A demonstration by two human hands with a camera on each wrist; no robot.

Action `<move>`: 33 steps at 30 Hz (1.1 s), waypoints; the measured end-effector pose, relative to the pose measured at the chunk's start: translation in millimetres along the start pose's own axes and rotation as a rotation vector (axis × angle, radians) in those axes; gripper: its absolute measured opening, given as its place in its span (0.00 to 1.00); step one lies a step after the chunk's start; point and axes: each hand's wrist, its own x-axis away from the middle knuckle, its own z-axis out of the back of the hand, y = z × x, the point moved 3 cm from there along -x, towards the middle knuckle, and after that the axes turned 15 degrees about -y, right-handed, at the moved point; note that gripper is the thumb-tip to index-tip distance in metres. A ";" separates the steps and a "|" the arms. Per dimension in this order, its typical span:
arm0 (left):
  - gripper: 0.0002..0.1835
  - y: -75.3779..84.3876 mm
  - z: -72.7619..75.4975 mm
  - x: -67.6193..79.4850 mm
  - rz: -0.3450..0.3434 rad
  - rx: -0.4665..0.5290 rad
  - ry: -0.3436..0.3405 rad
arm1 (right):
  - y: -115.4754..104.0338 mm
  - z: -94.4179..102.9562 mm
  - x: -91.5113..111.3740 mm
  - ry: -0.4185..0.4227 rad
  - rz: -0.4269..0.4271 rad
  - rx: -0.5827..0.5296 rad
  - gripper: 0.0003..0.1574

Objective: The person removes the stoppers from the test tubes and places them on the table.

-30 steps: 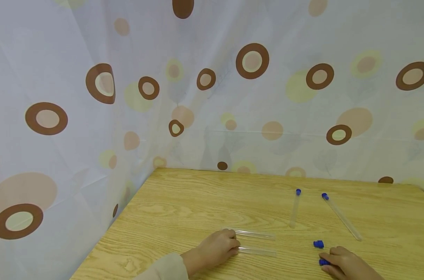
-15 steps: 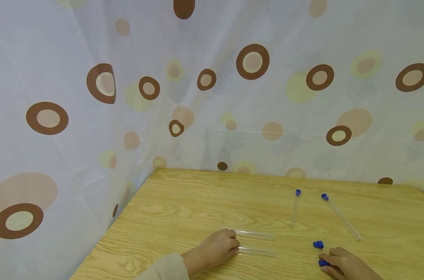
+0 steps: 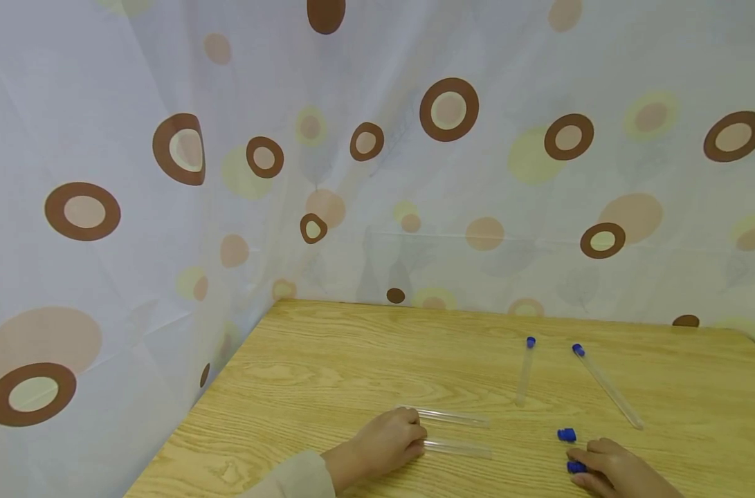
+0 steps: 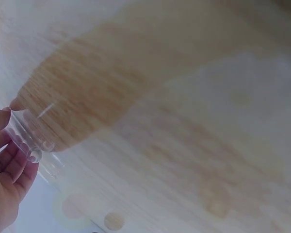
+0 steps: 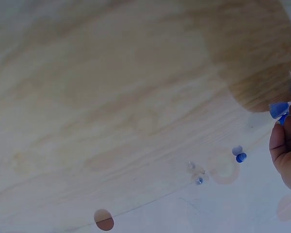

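In the head view, my left hand [image 3: 386, 441] grips a clear test tube [image 3: 459, 448] lying crosswise on the table; its left end is hidden by the fingers. A second clear test tube [image 3: 453, 416] lies parallel just beyond, partly behind that hand. The left wrist view shows thumb and fingers around the clear tubing [image 4: 24, 138]. Low at the right, my right hand [image 3: 620, 470] pinches a blue cap [image 3: 576, 467] between thumb and fingers at the tabletop. Another blue cap [image 3: 567, 434] lies loose just beyond it.
Two tubes with blue caps lie farther back: a shorter-looking capped tube [image 3: 524, 377] and a slanted capped tube [image 3: 610, 389]. The wood-grain table [image 3: 327, 346] meets a spotted curtain [image 3: 477, 187] at the back and left.
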 end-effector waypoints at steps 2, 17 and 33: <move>0.05 -0.3 -0.6 0.0 -0.004 -0.001 0.003 | -0.1 1.0 -0.7 0.014 0.013 -0.006 0.16; 0.06 1.2 0.5 -0.3 -0.020 -0.026 0.012 | -4.8 2.4 -2.3 0.055 -0.006 -0.013 0.16; 0.08 0.5 -0.7 -1.5 -0.051 -0.009 0.039 | -7.3 7.7 -5.7 0.081 -0.002 -0.029 0.15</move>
